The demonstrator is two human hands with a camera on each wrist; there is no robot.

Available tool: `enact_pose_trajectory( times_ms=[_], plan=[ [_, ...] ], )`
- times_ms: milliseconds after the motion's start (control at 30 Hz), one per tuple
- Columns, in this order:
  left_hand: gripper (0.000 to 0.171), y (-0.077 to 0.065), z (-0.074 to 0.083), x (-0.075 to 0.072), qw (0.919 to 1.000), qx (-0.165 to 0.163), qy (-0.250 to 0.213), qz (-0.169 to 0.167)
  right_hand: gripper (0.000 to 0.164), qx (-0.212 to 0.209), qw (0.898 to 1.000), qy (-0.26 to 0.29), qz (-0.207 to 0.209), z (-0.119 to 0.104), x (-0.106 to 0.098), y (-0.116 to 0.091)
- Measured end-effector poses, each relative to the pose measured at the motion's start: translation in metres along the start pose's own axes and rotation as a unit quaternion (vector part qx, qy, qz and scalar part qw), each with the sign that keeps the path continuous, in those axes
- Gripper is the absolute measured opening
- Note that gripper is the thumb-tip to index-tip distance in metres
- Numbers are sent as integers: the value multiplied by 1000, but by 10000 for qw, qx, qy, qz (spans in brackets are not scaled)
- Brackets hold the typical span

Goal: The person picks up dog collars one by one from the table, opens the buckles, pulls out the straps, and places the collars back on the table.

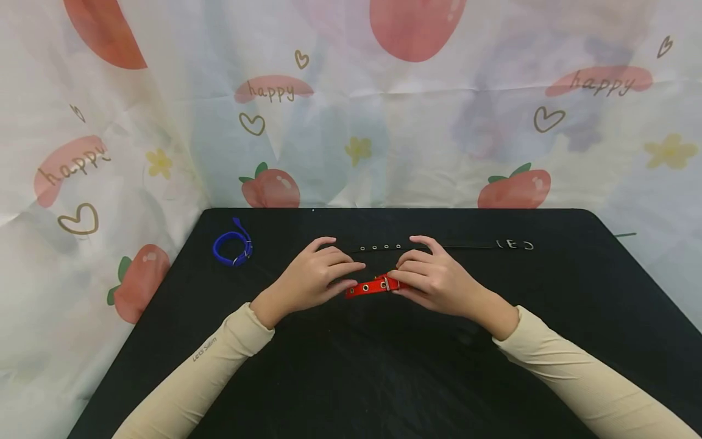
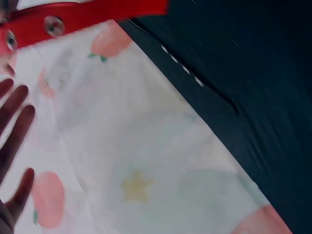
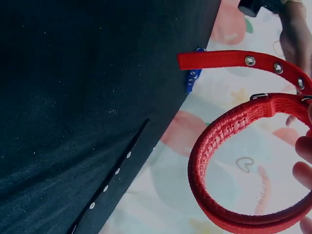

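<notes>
A red pet collar, buckled into a loop with metal-ringed holes along its loose strap, is held above the table by my right hand. The right fingers and thumb pinch it beside the buckle; in the right wrist view the padded loop hangs below the strap. My left hand is at the strap's other side, fingers extended and spread, thumb beside the strap. Whether that thumb touches the strap cannot be told. In the left wrist view, the left fingers are apart below the red strap.
A blue collar, buckled in a ring, lies at the table's far left. Behind my hands a black strap with metal-ringed holes stretches sideways, metal fittings at its right end. Printed cloth hangs around the black table.
</notes>
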State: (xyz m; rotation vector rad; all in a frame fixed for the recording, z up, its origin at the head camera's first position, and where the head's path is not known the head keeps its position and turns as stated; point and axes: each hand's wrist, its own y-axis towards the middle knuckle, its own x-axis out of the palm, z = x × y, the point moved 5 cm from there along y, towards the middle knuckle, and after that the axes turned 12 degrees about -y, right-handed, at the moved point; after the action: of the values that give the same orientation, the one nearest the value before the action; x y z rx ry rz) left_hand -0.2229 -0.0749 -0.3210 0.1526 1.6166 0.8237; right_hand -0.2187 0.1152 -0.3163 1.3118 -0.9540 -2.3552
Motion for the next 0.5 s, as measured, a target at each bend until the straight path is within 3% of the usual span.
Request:
enact_pose_trajectory(
  times_ms=[167,300,500],
  plan=[
    [40,12,17,11,9997,-47,238,-6,33,20,10000,3,10,-3,0,4],
    [30,18,24,15,9983,-48,526,256,32,93,10000,-12,-23,-3,0,5],
    [19,18,25,9,9967,-91,620,508,34,409,9991,99,-52,2,-3,1]
  ],
)
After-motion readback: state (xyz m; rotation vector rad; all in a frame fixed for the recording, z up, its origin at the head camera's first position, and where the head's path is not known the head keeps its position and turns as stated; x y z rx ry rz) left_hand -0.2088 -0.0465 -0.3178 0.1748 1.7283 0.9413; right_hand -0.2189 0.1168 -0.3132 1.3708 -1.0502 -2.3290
